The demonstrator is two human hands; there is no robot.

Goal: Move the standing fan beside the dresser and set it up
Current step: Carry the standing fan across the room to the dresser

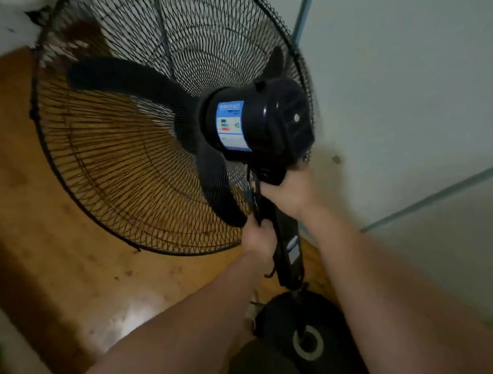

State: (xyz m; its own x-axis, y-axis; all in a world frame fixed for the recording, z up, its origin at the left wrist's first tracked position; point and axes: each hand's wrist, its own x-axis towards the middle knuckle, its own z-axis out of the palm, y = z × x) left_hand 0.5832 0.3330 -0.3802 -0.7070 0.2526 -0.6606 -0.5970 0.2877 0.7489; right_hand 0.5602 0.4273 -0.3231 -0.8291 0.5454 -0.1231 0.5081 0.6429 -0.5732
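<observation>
At frame centre, by the pale wall, the black plastic standing fan holds dark blades inside its round wire cage. The left hand grips its column and the right hand grips its neck.

The black standing fan is facing away, its blue-labelled motor housing pointing at the camera. Its dark blades are sitting still inside a rusty wire cage, its pole slanting down to a round base.
</observation>
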